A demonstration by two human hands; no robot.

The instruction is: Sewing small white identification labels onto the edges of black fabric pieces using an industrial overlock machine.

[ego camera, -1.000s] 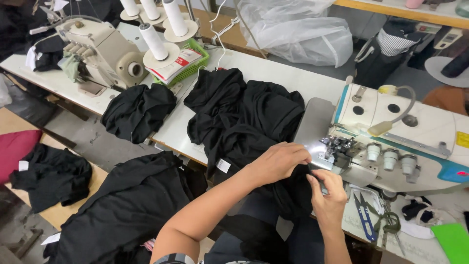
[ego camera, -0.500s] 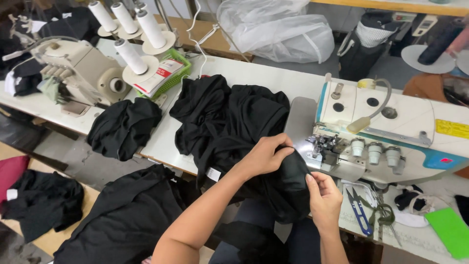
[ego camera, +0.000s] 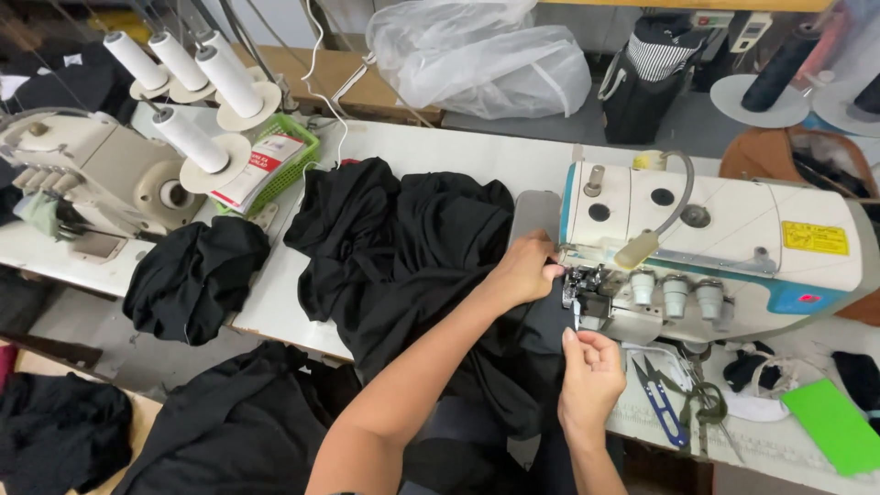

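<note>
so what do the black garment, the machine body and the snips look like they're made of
Black garment: soft matte knit or jersey by the look, since it slumps in loose folds; the left hand and right hand pinch it easily. Machine body: hard, smooth off-white casing, probably painted metal or plastic. Snips: dark metal blades, blue handles that look plastic.

Both bare forearms reach up from the lower edge toward the white sewing machine [ego camera: 715, 238]. The left hand [ego camera: 524, 269] lies knuckles up, just left of the machine's needle area, fingers curled down. The right hand [ego camera: 589, 376] sits just below that spot (fingertips pinched together, it seems), wrist bent upward.
</note>
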